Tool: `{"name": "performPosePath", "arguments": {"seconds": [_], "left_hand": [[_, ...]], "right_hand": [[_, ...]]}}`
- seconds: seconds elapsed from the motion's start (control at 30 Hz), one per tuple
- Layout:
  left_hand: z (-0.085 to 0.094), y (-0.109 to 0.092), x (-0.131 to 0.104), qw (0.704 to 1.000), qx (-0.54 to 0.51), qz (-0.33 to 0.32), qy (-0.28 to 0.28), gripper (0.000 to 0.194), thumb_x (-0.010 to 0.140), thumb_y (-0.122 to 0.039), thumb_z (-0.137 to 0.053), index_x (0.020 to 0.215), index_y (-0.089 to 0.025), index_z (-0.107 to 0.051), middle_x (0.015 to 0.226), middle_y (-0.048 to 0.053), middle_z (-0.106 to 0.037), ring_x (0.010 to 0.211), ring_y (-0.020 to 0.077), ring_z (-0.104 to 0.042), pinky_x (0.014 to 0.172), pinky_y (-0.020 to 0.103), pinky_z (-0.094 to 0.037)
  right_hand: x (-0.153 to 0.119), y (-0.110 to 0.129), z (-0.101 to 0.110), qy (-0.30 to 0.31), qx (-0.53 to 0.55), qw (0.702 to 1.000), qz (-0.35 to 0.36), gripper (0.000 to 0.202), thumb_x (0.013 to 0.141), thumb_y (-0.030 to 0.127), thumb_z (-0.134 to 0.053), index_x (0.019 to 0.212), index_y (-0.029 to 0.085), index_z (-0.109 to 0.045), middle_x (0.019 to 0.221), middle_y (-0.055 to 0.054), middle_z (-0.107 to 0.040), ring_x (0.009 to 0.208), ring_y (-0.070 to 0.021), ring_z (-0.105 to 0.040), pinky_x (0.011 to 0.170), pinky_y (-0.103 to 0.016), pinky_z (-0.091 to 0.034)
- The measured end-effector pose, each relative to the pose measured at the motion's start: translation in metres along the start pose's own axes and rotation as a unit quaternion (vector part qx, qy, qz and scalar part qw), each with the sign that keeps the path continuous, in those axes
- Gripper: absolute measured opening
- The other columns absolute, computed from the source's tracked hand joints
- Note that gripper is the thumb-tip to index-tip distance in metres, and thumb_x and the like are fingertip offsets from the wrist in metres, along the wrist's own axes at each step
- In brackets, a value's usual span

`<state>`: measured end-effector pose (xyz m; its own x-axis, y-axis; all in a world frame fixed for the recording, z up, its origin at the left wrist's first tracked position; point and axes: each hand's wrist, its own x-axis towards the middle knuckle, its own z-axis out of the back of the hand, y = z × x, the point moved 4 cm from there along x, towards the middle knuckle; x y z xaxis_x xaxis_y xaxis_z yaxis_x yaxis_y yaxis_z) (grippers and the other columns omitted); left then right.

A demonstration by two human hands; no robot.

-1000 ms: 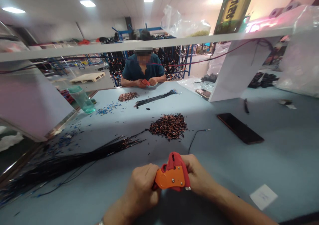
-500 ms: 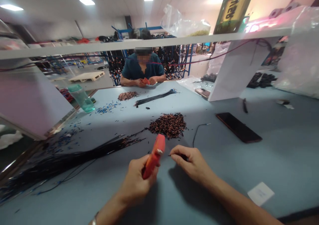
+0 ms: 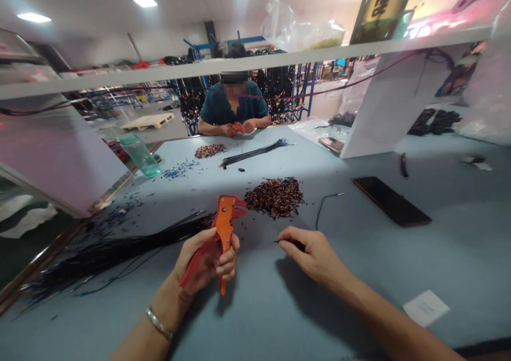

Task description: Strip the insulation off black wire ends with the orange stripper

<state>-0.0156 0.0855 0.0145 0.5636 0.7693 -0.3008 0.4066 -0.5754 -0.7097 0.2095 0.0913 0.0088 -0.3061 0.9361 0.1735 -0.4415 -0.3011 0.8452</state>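
Observation:
My left hand (image 3: 207, 260) is wrapped round the handles of an orange and red wire stripper (image 3: 225, 220). Its jaws point up and to the right, a little apart, with nothing seen between them. To the right, my right hand (image 3: 311, 249) pinches a thin black wire (image 3: 319, 212) between thumb and fingertips. A short tip pokes out on the left of the fingers, and the other end curves away over the table behind the hand. Just beyond the stripper lies a pile of black and copper-coloured offcuts (image 3: 275, 196). A thick bundle of black wires (image 3: 131, 246) stretches out on the left.
A black phone (image 3: 391, 201) and a white paper square (image 3: 426, 308) lie on the right. Across the table a co-worker (image 3: 235, 105) holds a red tool. A green bottle (image 3: 139, 156) stands at the left, near blue scraps (image 3: 179, 168). A white shelf (image 3: 159, 73) spans above.
My left hand has moved left and turned the wire stripper, so its orange side now faces me. My right hand stays nearly in place with the wire. The whole view has shifted slightly.

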Motion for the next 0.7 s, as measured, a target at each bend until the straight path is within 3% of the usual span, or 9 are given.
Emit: {"name": "performPosePath", "arguments": {"seconds": [0.2, 0.37, 0.57, 0.7], "left_hand": [[0.003, -0.018, 0.000, 0.978, -0.109, -0.156, -0.088, 0.030, 0.081, -0.028, -0.055, 0.085, -0.002, -0.069, 0.060, 0.002, -0.046, 0.049, 0.0116, -0.043, 0.051, 0.028, -0.043], [0.013, -0.018, 0.006, 0.963, -0.150, -0.190, -0.117, 0.027, 0.082, -0.026, -0.053, 0.081, -0.004, -0.068, 0.062, 0.002, -0.045, 0.052, 0.0113, -0.043, 0.055, 0.027, -0.046], [0.023, -0.013, 0.011, 0.959, -0.159, -0.198, -0.125, 0.027, 0.082, -0.027, -0.052, 0.079, -0.005, -0.068, 0.061, 0.003, -0.048, 0.052, 0.0127, -0.044, 0.054, 0.029, -0.047], [0.025, -0.012, 0.012, 0.957, -0.163, -0.200, -0.129, 0.028, 0.082, -0.027, -0.052, 0.077, -0.006, -0.068, 0.060, 0.003, -0.048, 0.051, 0.0128, -0.045, 0.053, 0.029, -0.047]], "right_hand": [[0.000, -0.003, -0.003, -0.023, -0.076, 0.992, 0.097, 0.022, 0.090, 0.021, -0.046, 0.086, 0.017, -0.067, 0.073, -0.003, -0.063, 0.062, -0.0140, -0.057, 0.061, -0.025, -0.043], [0.000, -0.007, -0.004, -0.016, -0.130, 0.980, 0.150, 0.025, 0.091, 0.020, -0.046, 0.086, 0.019, -0.071, 0.087, -0.007, -0.061, 0.069, -0.0148, -0.059, 0.064, -0.025, -0.046], [0.006, -0.012, 0.006, 0.003, -0.168, 0.980, 0.107, 0.027, 0.090, 0.014, -0.044, 0.092, 0.017, -0.070, 0.085, -0.007, -0.062, 0.071, -0.0166, -0.061, 0.066, -0.027, -0.048], [0.006, -0.009, 0.003, 0.068, -0.242, 0.967, 0.032, 0.026, 0.087, 0.007, -0.045, 0.094, 0.016, -0.069, 0.088, -0.007, -0.065, 0.073, -0.0164, -0.062, 0.067, -0.025, -0.046]]}}
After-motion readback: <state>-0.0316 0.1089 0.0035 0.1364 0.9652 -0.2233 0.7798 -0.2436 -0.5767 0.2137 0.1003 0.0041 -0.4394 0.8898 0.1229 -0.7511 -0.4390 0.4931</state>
